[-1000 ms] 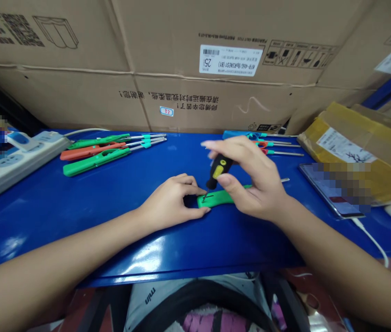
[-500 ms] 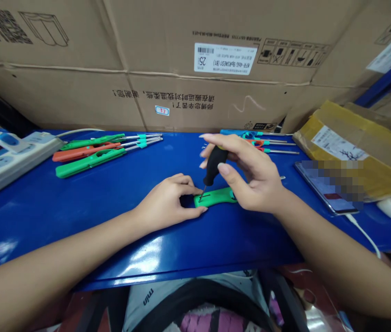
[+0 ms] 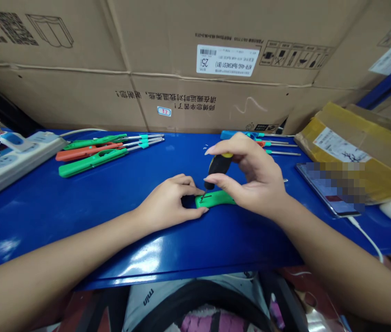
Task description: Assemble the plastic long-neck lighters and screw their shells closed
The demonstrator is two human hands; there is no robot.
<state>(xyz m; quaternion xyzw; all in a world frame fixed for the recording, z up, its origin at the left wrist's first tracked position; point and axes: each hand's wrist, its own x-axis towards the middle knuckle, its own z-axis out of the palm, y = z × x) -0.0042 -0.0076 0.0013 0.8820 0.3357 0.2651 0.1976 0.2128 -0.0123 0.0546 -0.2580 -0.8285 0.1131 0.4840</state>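
With our left hand (image 3: 169, 200) pinching the green lighter (image 3: 216, 199) flat at the counter's (image 3: 78, 203) centre and our right hand (image 3: 250, 180) clamped on the screwdriver (image 3: 216, 168), a tilted tip could slip toward 9 o'clock and jab our fingers.

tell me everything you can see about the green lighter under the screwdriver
The green lighter looks like glossy plastic, with a dark slot in its near end. It lies flat on the blue table, its right part hidden under the right hand. The left hand pinches its left end, and the screwdriver, held tilted, touches it with its tip.
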